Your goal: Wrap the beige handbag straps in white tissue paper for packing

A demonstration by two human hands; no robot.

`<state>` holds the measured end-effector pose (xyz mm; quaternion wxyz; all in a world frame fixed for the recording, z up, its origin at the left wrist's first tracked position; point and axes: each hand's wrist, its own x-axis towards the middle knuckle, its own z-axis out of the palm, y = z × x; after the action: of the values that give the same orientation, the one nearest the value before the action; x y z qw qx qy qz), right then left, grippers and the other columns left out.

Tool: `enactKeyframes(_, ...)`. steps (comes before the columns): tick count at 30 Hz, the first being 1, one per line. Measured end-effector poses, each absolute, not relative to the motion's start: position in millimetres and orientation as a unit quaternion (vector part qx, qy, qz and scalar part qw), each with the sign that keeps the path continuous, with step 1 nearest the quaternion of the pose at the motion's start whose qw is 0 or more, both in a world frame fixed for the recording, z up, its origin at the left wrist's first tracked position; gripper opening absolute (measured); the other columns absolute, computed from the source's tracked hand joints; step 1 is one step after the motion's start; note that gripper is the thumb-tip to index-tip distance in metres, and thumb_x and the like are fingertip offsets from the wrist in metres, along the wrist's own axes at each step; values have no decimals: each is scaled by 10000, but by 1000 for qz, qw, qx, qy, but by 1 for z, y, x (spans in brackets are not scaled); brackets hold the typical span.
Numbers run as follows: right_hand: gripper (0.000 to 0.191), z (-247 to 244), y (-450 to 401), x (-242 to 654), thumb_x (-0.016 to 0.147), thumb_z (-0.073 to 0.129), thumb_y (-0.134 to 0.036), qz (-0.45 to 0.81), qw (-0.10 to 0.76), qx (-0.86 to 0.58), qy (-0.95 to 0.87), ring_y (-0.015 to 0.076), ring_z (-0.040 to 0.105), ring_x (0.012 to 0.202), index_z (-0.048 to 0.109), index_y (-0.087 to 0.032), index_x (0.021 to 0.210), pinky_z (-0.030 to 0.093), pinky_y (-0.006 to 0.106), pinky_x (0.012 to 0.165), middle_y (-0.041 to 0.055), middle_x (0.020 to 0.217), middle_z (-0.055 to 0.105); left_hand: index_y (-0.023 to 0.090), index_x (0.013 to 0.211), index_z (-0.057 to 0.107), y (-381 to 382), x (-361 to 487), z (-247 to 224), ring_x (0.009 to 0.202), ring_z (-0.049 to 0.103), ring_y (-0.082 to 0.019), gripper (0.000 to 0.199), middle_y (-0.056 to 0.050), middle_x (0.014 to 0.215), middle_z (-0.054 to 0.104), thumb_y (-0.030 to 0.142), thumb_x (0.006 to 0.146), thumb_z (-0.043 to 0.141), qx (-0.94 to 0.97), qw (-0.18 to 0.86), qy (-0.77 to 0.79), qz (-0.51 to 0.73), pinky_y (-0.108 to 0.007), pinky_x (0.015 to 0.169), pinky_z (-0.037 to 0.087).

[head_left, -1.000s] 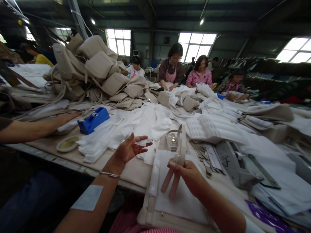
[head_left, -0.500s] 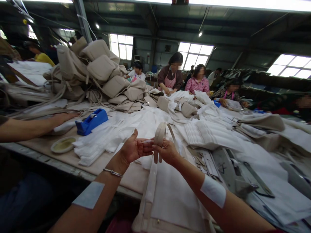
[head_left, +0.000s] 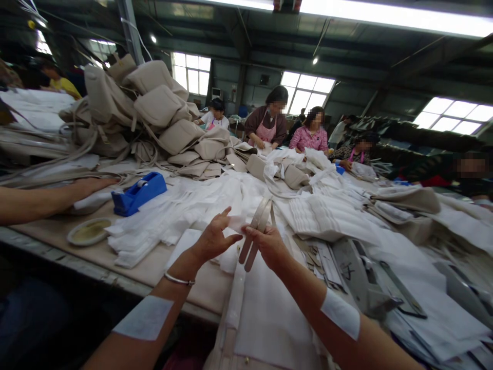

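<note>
My right hand (head_left: pixel 272 246) pinches a beige strap (head_left: pixel 257 231), doubled into a narrow loop with its two rounded ends hanging down. Just to its left is my left hand (head_left: pixel 213 236), thumb and fingers apart. A small pale, thin piece (head_left: pixel 235 223) shows between the two hands; which hand touches it I cannot tell. Below them, a white sheet (head_left: pixel 269 308) lies over beige material at the table edge. White foam-like sheets (head_left: pixel 154 221) are spread behind my left hand.
A blue tape dispenser (head_left: pixel 139 192) and a shallow dish (head_left: pixel 89 231) stand left, near another person's arm (head_left: pixel 57 200). Beige bags (head_left: pixel 162 105) are heaped behind. To the right are a grey metal device (head_left: pixel 358 275) and stacked white sheets (head_left: pixel 327 210). Several people work across the table.
My left hand has drawn away from the strap and its fingers have spread. The strap has tilted in my right hand, its lower ends swinging left. The view has shifted slightly.
</note>
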<state>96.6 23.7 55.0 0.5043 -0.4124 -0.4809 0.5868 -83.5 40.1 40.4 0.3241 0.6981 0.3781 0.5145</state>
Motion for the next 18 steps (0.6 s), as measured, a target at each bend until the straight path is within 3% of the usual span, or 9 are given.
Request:
enactKeyframes(5,311,62,12,106,714,753,-428,558,501,-414,-516,246,631,897,749,-159,871,450,412,896,81,914,711,258,952,756,39,-84,31,1195,565,-311,167,-97,1010,727,266,810,668,752,297,376,453,-499,1173,76)
enactKeyframes(8,315,59,9,121,737,736,-454,545,515,-419,-512,262,611,1007,746,-178,888,420,421,954,87,1025,699,260,977,748,17,-89,30,1122,619,-293,201,-101,998,737,240,859,587,808,270,345,394,-492,1148,170)
enactKeyframes(10,357,54,7,131,736,734,-481,549,515,-436,-494,262,614,984,746,-170,912,438,416,917,98,1008,700,261,1017,736,-10,-91,36,1025,662,-276,252,-107,990,740,236,890,519,840,286,319,334,-474,1092,284)
enactKeyframes(12,402,48,4,137,723,739,-499,565,507,-450,-471,251,624,916,746,-149,921,463,389,844,107,931,705,259,955,750,-43,-95,47,866,686,-253,260,-98,888,744,263,899,496,845,350,305,265,-438,996,391)
enactKeyframes(14,413,44,-1,140,719,741,-501,584,496,-453,-456,229,628,849,746,-132,906,474,347,773,104,852,702,268,853,765,-77,-105,61,762,669,-234,227,-79,800,735,301,867,541,777,470,349,232,-355,772,491)
enactKeyframes(16,399,43,-7,139,722,739,-492,600,486,-451,-448,210,627,793,743,-124,874,473,313,709,95,805,694,288,768,770,-107,-121,74,650,643,-228,108,-53,743,735,332,738,677,662,606,387,210,-320,583,476)
enactKeyframes(18,389,44,-13,136,713,746,-487,610,481,-452,-439,201,624,745,738,-122,850,469,298,658,85,765,682,289,646,765,-130,-140,81,555,602,-241,169,-52,610,694,447,586,765,558,677,410,250,-320,465,411)
